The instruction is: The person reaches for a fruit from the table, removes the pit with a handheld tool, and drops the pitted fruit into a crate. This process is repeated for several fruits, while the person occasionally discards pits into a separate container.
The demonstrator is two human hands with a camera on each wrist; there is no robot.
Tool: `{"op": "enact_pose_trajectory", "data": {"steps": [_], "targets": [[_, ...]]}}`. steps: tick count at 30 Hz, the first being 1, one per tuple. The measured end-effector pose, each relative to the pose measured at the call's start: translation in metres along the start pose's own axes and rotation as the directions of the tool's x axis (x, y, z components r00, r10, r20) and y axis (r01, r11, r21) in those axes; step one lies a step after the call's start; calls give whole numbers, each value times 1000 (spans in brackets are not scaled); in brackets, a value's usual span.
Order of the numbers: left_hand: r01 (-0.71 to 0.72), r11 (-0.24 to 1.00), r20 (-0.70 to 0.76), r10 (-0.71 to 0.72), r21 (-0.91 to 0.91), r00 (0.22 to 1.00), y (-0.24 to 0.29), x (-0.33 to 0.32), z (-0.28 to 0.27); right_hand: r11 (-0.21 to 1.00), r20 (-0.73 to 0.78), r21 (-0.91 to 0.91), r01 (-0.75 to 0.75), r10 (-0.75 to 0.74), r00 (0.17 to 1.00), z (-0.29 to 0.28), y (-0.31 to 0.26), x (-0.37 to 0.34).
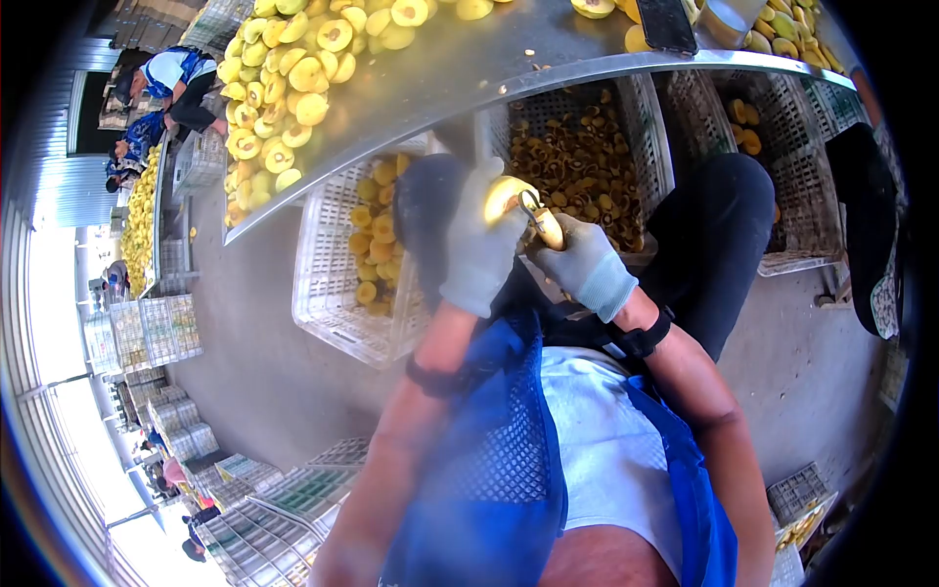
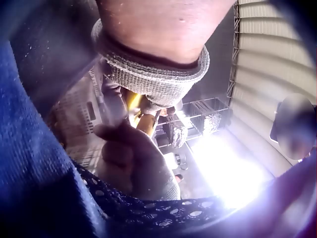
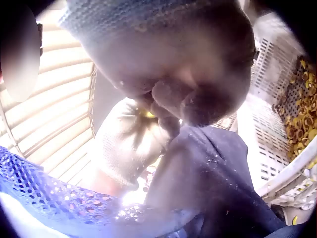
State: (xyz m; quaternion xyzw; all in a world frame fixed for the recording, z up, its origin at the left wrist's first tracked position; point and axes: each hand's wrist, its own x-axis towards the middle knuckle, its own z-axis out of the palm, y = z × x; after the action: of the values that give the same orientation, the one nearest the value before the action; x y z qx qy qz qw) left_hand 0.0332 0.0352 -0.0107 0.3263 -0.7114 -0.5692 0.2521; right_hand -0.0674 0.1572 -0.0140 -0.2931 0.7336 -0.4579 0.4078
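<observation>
Gloved left hand (image 1: 479, 249) gripped a yellow fruit (image 1: 501, 196) between the worker's knees (image 1: 732, 191), while the right hand (image 1: 582, 262) clutched a tan-handled tool (image 1: 550, 231), its looped end at the fruit's right edge, where a firm hold and short, steady strokes seemed likely to serve best.

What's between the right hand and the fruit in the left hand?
A small tool, gripped by the right hand, its metal end at the fruit. Head view shows it.

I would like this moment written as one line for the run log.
left hand: holds yellow fruit | right hand: grips tool by handle, tool at the fruit | white crate: holds fruit pieces
</observation>
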Motion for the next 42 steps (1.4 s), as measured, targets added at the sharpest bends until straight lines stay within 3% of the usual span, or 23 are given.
{"op": "enact_pose_trajectory", "data": {"steps": [4, 5, 6, 8, 11, 14, 17, 20, 22, 23, 25, 26, 28, 29, 32, 35, 37, 42], "targets": [[-110, 975, 69, 99, 195, 993, 8, 2, -2, 998, 5, 5, 69, -69, 998, 4, 10, 1], [-97, 981, 71, 87, 167, 994, 3, 2, -2, 995, 8, 12, 101, -102, 995, 5, 13, 2], [-85, 987, 73, 75, 140, 994, -5, 3, -1, 993, 111, 98, -67, 56, 992, 2, 7, 0], [-98, 984, 77, 87, 146, 993, -8, 3, -1, 888, 344, 207, -411, 328, 880, -10, -13, -2], [-168, 954, 93, 149, 250, 984, -4, -1, -1, 866, 429, 243, -437, 308, 849, -15, -11, -4], [-228, 919, 137, 193, 321, 971, -9, 0, -6, 919, 355, 245, -307, 210, 911, -6, 3, -3], [-239, 929, 182, 192, 284, 964, -9, 0, -11, 977, 261, 115, -179, 144, 955, 0, 9, 0], [-183, 968, 198, 148, 173, 969, 5, -2, -10, 936, 368, 82, -343, 292, 883, -11, -2, -2], [-134, 984, 204, 109, 113, 973, 13, -5, -9, 940, 364, 83, -332, 282, 888, -10, 0, -2], [-181, 967, 179, 149, 177, 972, 11, -4, -7, 942, 362, 82, -326, 276, 890, -10, 2, -1], [-262, 916, 136, 231, 304, 963, 7, -4, -3, 980, 269, 86, -177, 148, 952, 2, 22, 2], [-202, 939, 150, 165, 279, 975, 11, -5, -2, 991, 222, 82, -102, 82, 972, 7, 32, 3], [-73, 970, 179, 31, 234, 983, 22, -6, -2, 990, 265, 3, -138, 132, 955, 3, 28, 1], [-103, 966, 196, 57, 236, 979, 21, -5, -5, 988, 287, -38, -152, 156, 945, 1, 25, 1], [-158, 958, 224, 104, 238, 969, 17, 1, -7, 952, 340, 162, -259, 193, 920, -4, 24, 1], [-187, 957, 223, 138, 220, 965, 14, 3, -5, 933, 470, 63, -354, 285, 835, -22, -6, -4], [-251, 951, 224, 209, 180, 952, 10, 3, -3, 935, 485, 84, -345, 264, 834, -21, -1, -3], [-141, 987, 227, 121, 75, 966, 13, 0, -1, 955, 415, 154, -253, 170, 894, -11, 9, -4]]}}
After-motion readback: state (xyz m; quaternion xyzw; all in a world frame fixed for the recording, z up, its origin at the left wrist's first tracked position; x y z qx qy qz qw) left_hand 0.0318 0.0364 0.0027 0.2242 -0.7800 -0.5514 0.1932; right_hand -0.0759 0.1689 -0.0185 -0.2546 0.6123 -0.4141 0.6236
